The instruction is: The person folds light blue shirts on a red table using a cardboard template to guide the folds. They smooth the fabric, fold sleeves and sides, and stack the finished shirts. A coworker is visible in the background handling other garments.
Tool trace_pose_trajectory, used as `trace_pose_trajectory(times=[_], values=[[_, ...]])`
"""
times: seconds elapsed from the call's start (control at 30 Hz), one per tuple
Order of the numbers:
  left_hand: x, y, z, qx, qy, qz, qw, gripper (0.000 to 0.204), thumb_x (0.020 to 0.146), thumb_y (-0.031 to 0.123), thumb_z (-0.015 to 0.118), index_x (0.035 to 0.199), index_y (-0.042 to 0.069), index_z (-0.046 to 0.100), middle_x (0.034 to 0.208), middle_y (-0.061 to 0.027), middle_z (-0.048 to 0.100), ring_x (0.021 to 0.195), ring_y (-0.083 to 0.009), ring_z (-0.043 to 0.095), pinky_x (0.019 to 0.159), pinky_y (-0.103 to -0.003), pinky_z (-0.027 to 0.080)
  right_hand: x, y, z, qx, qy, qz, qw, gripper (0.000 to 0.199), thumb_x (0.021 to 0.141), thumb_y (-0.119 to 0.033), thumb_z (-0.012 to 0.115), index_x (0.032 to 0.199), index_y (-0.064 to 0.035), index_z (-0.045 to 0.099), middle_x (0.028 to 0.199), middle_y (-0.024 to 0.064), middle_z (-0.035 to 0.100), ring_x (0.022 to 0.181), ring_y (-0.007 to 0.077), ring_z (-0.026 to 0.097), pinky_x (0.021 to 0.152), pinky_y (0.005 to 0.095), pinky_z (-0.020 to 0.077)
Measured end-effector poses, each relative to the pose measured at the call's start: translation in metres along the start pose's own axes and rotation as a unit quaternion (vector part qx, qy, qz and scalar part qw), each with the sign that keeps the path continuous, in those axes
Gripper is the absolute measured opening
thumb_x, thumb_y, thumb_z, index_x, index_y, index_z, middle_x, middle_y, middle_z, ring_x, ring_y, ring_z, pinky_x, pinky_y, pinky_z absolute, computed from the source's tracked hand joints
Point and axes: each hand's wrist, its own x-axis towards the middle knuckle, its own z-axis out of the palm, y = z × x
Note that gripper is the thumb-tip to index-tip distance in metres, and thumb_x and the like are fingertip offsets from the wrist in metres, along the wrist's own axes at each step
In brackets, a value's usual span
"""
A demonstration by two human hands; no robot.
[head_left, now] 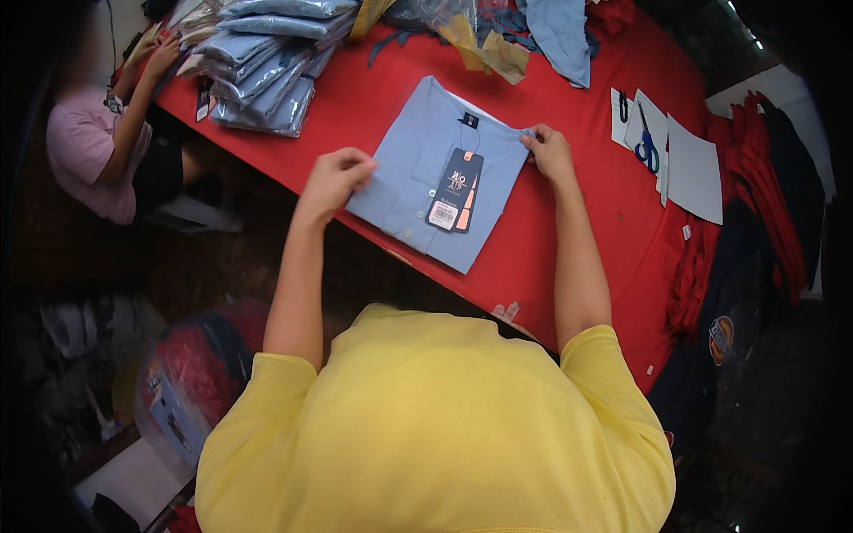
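Observation:
A light blue folded shirt (pixel 404 173) lies face up and slanted on the red-covered table, buttons and collar label showing. A dark hang tag (pixel 458 191) with orange patches and a white sticker hangs by a loop from its neck and rests on its front. My right hand (pixel 551 153) pinches the shirt's upper right corner between thumb and fingers. At the shirt's left edge my left hand (pixel 336 182) is closed, fingers curled together and slightly blurred. Whether those fingertips grip the cloth edge cannot be made out.
Bagged blue shirts (pixel 267 75) are stacked at the far left of the red table (pixel 355 98). Blue scissors (pixel 647 151) lie on white cards at right, beside red garments (pixel 697 275). Another person (pixel 98 147) sits at left. A plastic-wrapped bundle (pixel 191 373) stands lower left.

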Motion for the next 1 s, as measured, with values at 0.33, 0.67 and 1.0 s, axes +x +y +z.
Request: trace_pose_trajectory(times=[0.33, 0.67, 1.0], values=[[0.142, 0.001, 0.043, 0.241, 0.096, 0.064, 0.964, 0.043, 0.077, 0.034, 0.074, 0.105, 0.002, 0.07, 0.1, -0.0196, 0.07, 0.091, -0.0314, 0.068, 0.083, -0.038, 0.052, 0.013, 0.014, 0.014, -0.061, 0.001, -0.097, 0.993, 0.007, 0.087, -0.008, 0.063, 0.085, -0.0009, 0.062, 0.067, 0.0005, 0.058, 0.055, 0.0086, 0.051, 0.05, 0.0255, 0.041], [0.065, 0.061, 0.024, 0.163, 0.022, 0.165, 0.972, 0.03, 0.079, 0.006, 0.068, 0.108, 0.001, 0.068, 0.1, -0.0055, 0.068, 0.096, -0.0139, 0.061, 0.083, -0.029, 0.048, -0.069, -0.032, 0.01, 0.146, -0.108, -0.008, 0.983, 0.006, 0.087, -0.004, 0.062, 0.09, 0.0002, 0.065, 0.073, 0.0014, 0.061, 0.06, 0.0079, 0.055, 0.053, 0.0221, 0.0456], [0.055, 0.09, -0.059, 0.242, 0.233, 0.369, 0.867, 0.017, 0.081, 0.003, 0.064, 0.098, 0.004, 0.068, 0.098, -0.0125, 0.069, 0.085, -0.0308, 0.066, 0.076, -0.037, 0.052, -0.039, -0.136, 0.084, 0.015, -0.024, -0.147, 0.989, 0.016, 0.086, -0.012, 0.063, 0.094, 0.002, 0.064, 0.076, 0.0159, 0.066, 0.073, 0.0279, 0.065, 0.067, 0.0369, 0.0496]])
